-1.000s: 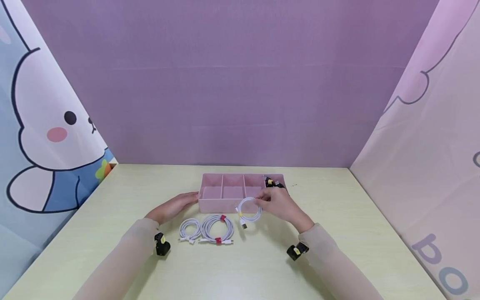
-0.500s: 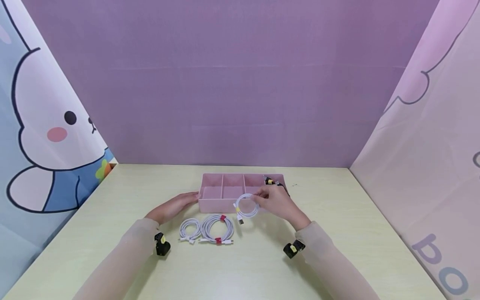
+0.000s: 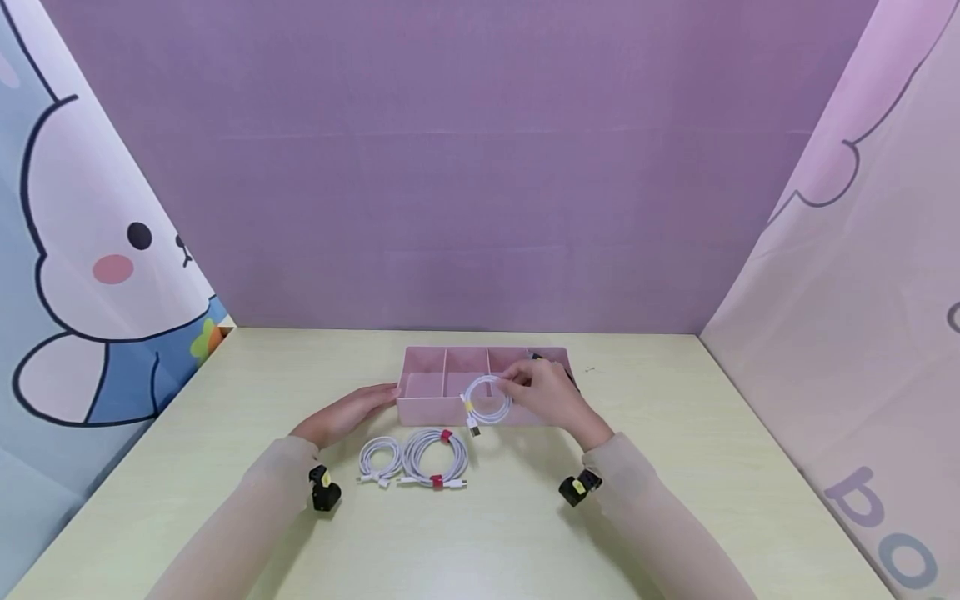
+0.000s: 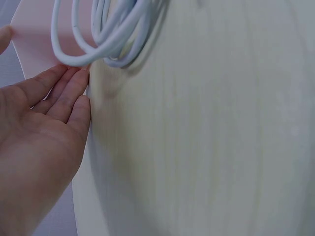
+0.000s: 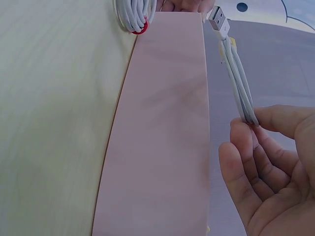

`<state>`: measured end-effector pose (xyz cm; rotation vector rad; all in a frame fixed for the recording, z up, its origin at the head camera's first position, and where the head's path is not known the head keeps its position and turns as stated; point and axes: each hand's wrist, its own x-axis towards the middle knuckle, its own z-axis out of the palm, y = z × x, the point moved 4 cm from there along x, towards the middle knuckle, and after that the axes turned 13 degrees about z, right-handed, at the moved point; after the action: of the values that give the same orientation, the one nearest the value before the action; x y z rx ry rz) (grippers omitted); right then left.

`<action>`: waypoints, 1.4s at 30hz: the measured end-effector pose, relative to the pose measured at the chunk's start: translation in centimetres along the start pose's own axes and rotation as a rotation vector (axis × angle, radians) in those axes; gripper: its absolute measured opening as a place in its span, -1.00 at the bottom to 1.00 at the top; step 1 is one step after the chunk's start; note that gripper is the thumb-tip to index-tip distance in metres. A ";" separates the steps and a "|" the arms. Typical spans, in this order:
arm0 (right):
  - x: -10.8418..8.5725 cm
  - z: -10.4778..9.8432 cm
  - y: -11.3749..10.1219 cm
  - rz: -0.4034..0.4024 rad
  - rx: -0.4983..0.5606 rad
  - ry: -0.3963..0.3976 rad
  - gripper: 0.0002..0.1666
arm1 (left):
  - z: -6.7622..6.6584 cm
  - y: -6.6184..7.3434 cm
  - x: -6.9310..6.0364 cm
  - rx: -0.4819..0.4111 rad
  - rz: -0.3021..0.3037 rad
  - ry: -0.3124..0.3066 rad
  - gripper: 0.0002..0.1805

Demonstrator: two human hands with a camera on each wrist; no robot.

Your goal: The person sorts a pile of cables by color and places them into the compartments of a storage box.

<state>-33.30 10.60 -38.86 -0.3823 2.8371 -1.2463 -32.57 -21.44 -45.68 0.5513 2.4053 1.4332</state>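
My right hand (image 3: 551,393) pinches a coiled white USB cable (image 3: 489,418) between thumb and fingertip, just over the front wall of the pink divided box (image 3: 431,412). A yellow tie (image 3: 469,406) binds the coil, and its USB plug (image 5: 217,18) points up in the right wrist view. At the box's left end, my left hand (image 3: 348,415) rests against the wall with fingers extended. Before the box lie two more white coiled cables: a larger one (image 3: 409,457) with red ties and a smaller one (image 3: 363,457) to its left.
A black item (image 3: 537,357) in the box's rightmost part is mostly hidden by the right hand. The box stands on a pale wooden table (image 3: 480,542), with a purple backdrop (image 3: 465,167) behind and printed cloths at both sides.
My right hand has carried the USB cable left and farther in, from in front of the box to over its front wall. The left hand has stayed in place.
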 end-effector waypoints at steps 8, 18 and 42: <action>0.4 -0.1 -0.5 -0.012 0.019 0.010 -0.89 | -0.1 0.2 0.0 0.016 -0.012 0.007 -0.22; 0.9 0.0 -0.7 0.006 0.033 0.008 -0.86 | 0.0 0.1 0.0 0.014 -0.015 0.008 -0.22; 3.0 0.3 -1.3 0.050 0.032 -0.009 -0.78 | 0.0 0.0 -0.1 0.008 -0.009 0.009 -0.21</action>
<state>-35.92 8.86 -37.91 -0.3132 2.7977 -1.2756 -32.54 -21.50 -45.67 0.5362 2.4185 1.4257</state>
